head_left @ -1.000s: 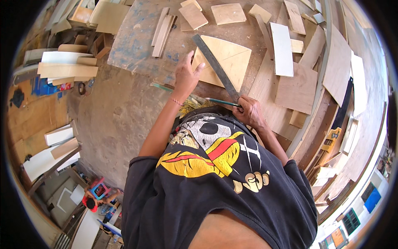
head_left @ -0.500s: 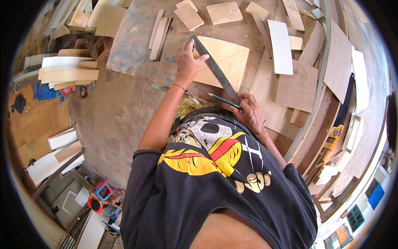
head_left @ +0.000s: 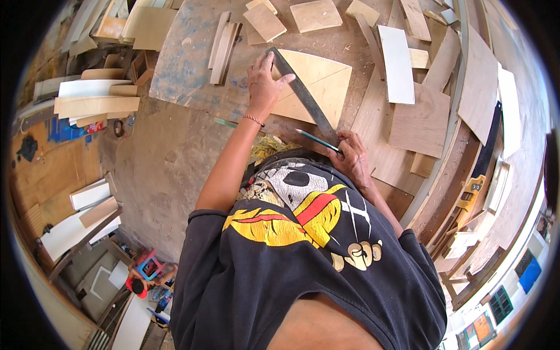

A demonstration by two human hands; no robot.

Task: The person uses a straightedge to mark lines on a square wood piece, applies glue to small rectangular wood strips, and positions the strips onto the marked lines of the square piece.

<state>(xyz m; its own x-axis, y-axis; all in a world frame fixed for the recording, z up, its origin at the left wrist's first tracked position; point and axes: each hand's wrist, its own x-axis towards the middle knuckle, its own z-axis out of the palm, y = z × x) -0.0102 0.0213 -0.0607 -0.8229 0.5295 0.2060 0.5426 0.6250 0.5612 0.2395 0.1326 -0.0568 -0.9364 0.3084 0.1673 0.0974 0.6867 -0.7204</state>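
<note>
A dark straightedge [head_left: 304, 93] lies slantwise across a pale plywood panel [head_left: 326, 81], which has a thin pencil line drawn diagonally on it. My left hand [head_left: 265, 86] grips the straightedge's far end, thumb along its edge and fingers around the tip. At the near end my right hand [head_left: 352, 156] is closed on a green pencil [head_left: 318, 140] and touches the straightedge. The pencil's tip points left, away from the panel's surface. How the right fingers sit under the straightedge is hidden.
Small wood offcuts [head_left: 265, 23] and narrow strips [head_left: 226, 52] lie on the worktable [head_left: 186, 64]. To the right are a white board [head_left: 396, 67], plywood pieces [head_left: 420, 119] and a yellow tool [head_left: 469, 192]. Stacked boards [head_left: 96, 105] stand left. A person [head_left: 140, 284] is at the lower left.
Both hands and the straightedge stay almost where they were. The pencil has shifted very slightly to the right; the surroundings move a little with the head.
</note>
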